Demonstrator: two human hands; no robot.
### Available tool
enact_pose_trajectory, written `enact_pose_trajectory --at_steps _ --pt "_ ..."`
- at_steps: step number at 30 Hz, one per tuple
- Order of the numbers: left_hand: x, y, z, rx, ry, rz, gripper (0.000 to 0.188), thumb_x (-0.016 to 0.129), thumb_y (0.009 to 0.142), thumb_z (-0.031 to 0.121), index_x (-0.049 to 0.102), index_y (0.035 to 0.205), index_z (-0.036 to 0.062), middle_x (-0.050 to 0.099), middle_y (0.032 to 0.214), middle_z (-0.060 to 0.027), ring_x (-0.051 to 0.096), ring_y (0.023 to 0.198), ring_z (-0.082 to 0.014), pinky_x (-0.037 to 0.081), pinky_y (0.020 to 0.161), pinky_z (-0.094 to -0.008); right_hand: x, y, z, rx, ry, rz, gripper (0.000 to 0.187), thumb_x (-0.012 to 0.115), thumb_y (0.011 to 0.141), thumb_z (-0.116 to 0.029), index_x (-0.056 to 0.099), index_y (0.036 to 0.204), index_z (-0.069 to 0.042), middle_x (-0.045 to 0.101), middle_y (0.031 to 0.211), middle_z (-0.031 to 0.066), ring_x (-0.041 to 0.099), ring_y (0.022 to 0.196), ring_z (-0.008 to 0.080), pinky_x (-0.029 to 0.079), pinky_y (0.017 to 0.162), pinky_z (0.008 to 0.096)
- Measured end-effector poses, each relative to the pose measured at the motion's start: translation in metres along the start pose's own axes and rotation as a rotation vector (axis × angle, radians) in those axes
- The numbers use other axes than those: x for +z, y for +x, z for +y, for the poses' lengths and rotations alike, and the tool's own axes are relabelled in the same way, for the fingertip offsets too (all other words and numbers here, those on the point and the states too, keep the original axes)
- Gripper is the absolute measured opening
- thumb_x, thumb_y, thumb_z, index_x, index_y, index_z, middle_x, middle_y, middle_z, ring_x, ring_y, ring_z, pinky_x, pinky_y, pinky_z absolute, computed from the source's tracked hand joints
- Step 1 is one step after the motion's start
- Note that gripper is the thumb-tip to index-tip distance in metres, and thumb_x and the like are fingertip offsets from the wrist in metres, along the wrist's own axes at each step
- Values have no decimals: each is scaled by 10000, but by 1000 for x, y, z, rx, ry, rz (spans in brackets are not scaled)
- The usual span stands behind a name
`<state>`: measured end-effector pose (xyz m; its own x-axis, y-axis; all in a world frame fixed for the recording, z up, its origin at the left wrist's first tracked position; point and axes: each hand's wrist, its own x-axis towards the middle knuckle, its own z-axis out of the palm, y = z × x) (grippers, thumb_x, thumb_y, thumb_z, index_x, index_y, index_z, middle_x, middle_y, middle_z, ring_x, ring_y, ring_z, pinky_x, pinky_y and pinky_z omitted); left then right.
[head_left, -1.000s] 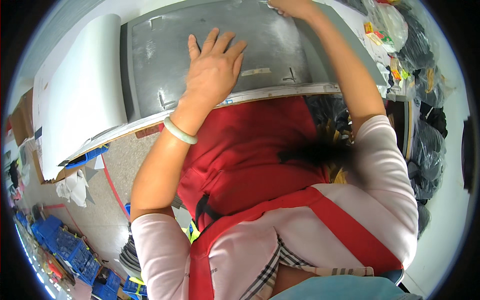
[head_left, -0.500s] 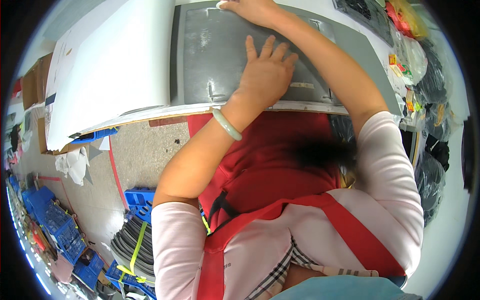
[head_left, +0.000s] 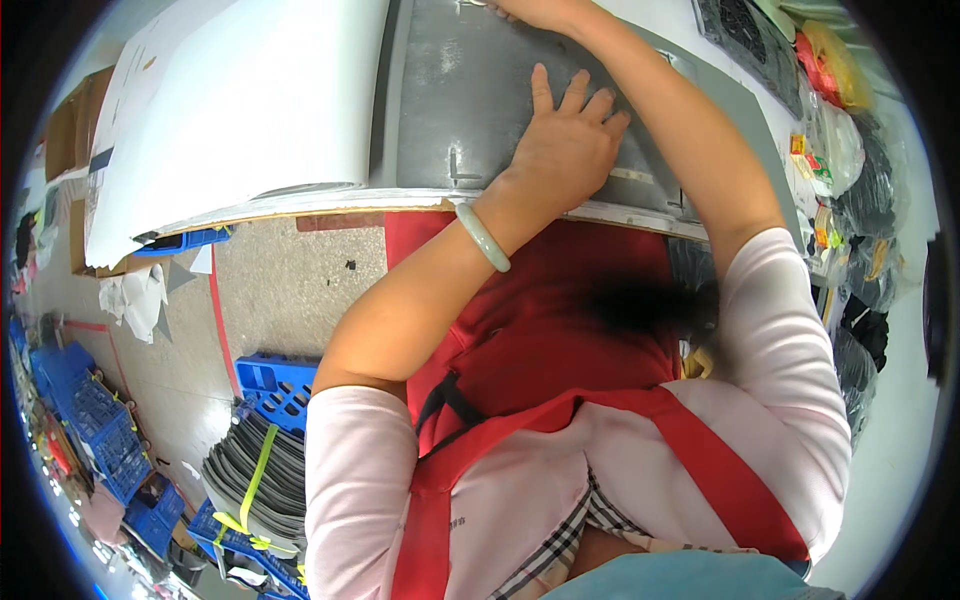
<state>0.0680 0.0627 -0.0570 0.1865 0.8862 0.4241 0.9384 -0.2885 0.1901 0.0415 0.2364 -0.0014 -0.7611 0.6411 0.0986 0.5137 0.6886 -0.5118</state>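
Observation:
My left hand (head_left: 565, 140) lies with fingers spread on a dark grey panel (head_left: 450, 100), which has corner marks and pale scuffs on its face. A pale green bangle (head_left: 482, 238) circles that wrist. At the panel's far edge, my right hand (head_left: 530, 10) is partly cut off by the top of the picture. Its fingers look closed around something small and white, too little of it showing to name. My right forearm reaches across above the left hand. A large white sheet (head_left: 250, 90) covers the table left of the panel, its edge curling up beside it.
A dark moulded tray (head_left: 750, 45) lies at the far right of the table. Bagged items (head_left: 850, 150) are heaped along the right side. Lower left, a strapped bundle of grey sheets (head_left: 255, 480) sits by a blue crate (head_left: 275, 385). Cardboard boxes (head_left: 82, 125) stand far left.
The view has shifted, so the panel and both hands appear farther right and slightly higher. Against the panel, the left hand stays nearly in place; the right hand is now more cut off.

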Motion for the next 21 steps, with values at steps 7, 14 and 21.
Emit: enact_pose_trajectory --at_steps 7,14,21 --pt "3 -1 -1 16 -25 18 352 624 977 252 665 1304 128 571 1388 -93 478 1371 -330 305 1101 -741 22 13 10 179 416 13 124 635 909 -65 642 956 48 679 706 121 666 566 184 553 491 317" --pt "7 2 0 4 -49 117 286 602 981 247 710 1207 109 571 1378 -114 496 1351 -337 333 1087 -731 2 -37 -17 188 549 -60 124 637 904 -89 631 896 34 685 716 115 653 553 180 545 487 298" --pt "23 -15 4 91 83 408 331 604 940 234 692 1244 137 655 1301 -84 619 1221 -348 472 1031 -532 -3 -121 -77 194 561 -471 134 627 899 -116 641 894 18 678 687 95 613 531 157 476 477 297"
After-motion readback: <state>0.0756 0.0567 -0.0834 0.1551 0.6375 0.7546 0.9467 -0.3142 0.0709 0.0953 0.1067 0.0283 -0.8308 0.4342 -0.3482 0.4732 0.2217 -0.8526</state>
